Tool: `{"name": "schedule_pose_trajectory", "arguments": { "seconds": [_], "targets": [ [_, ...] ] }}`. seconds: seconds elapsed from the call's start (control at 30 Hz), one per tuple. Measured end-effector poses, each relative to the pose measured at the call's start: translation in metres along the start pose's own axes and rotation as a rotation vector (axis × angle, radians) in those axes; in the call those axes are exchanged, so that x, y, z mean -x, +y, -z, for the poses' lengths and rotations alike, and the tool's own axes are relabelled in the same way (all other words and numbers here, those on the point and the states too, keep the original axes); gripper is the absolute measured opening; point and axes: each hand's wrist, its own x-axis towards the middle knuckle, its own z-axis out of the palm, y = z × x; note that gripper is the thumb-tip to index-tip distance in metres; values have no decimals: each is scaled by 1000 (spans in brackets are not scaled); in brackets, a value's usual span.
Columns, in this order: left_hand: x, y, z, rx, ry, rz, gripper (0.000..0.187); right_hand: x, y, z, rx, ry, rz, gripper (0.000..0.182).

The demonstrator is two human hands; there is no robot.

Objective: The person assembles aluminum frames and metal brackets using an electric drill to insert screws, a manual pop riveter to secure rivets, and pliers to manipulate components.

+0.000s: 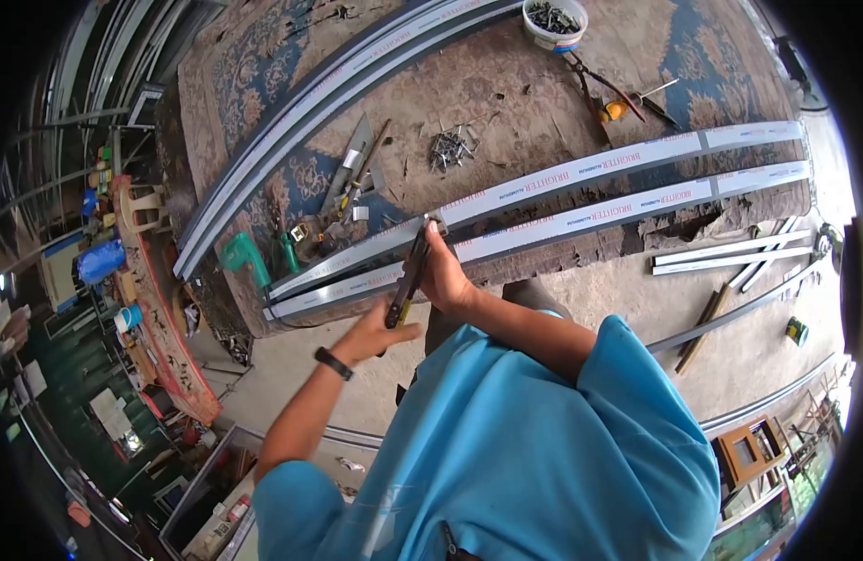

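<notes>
My right hand (pixel 442 273) is closed around the upper part of a dark hand tool (pixel 411 280) with yellow on its lower handle. The tool's head is over the joint between long white-filmed strips printed BRIGHTER (pixel 553 178). At the lower handle is my left hand (pixel 364 337), with a black wristband, its thumb extended and its fingers around the handle, partly hidden. A second printed strip (pixel 581 217) lies nearer my body. Loose rivets (pixel 453 148) form a small pile beyond the strips.
The patterned table cover (pixel 422 93) carries a tub of rivets (pixel 555 26), pliers (pixel 595 89), a green power tool (pixel 244 254) and flat metal tools (pixel 356 159). More long strips (pixel 356 70) curve across its far left. Metal bars (pixel 731 254) lie on the floor at right.
</notes>
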Motion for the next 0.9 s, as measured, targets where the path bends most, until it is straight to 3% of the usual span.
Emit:
{"name": "schedule_pose_trajectory", "arguments": {
  "seconds": [0.03,0.1,0.2,0.37,0.47,0.53,0.6,0.63,0.73,0.8,0.9],
  "targets": [
    [-3,2,-13,-6,-14,41,61,1,-3,2,12,0,-42,64],
    [-4,5,-30,-71,31,316,45,5,-3,-2,-6,23,-35,67],
    [-14,2,-44,-165,284,202,41,7,-4,-10,-32,57,-30,69],
    [2,17,-23,-245,326,126,38,8,0,-20,67,-66,5,66],
    [24,22,11,-446,231,-54,41,9,15,-43,154,-85,71,65],
    [50,60,48,-7,25,101,42,10,14,-57,347,-98,160,60],
    [72,144,96,860,-188,348,42,-2,23,-51,545,-137,157,56],
    [76,147,103,753,-144,322,35,1,20,-59,513,-158,132,54],
    [79,135,95,540,-113,324,38,-4,13,-70,490,-263,93,45],
    [88,137,124,622,-67,434,34,-18,12,-52,555,-361,103,41],
    [87,137,139,585,-110,337,36,-25,1,-55,732,-430,218,47]
  ]
}}
